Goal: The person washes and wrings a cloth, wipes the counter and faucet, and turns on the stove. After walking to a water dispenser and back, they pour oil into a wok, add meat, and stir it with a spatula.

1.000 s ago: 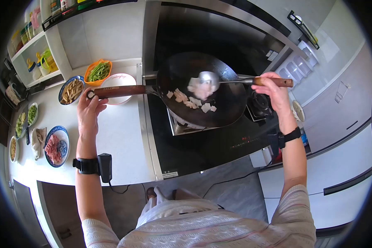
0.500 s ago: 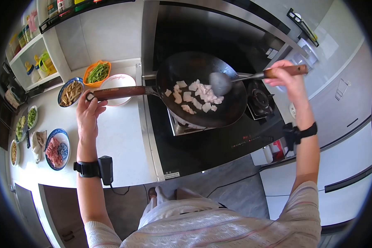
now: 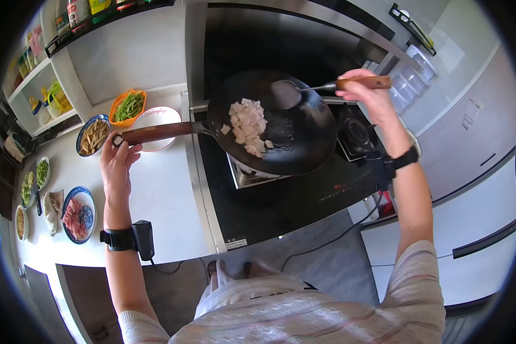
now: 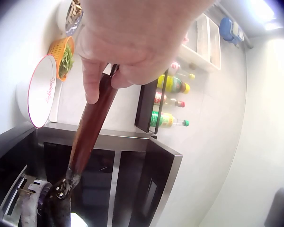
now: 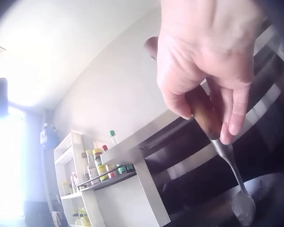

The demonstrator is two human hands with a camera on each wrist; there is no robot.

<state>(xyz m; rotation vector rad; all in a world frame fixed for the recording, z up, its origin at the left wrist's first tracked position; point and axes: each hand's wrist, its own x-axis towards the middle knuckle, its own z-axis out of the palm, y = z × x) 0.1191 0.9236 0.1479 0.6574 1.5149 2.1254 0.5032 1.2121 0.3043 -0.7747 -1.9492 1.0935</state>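
Head: one wok (image 3: 307,133), one ladle (image 3: 286,94).

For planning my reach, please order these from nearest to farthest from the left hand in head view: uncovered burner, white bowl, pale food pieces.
From the left hand:
1. White bowl, on the counter to its right.
2. Pale food pieces, farther right, inside the wok.
3. Uncovered burner, right of the wok.

food pieces (image 3: 248,123) in wok (image 3: 307,143) | bowl (image 3: 159,117) left of wok

Head view from above, wrist views close-up, wok (image 3: 297,136) in all
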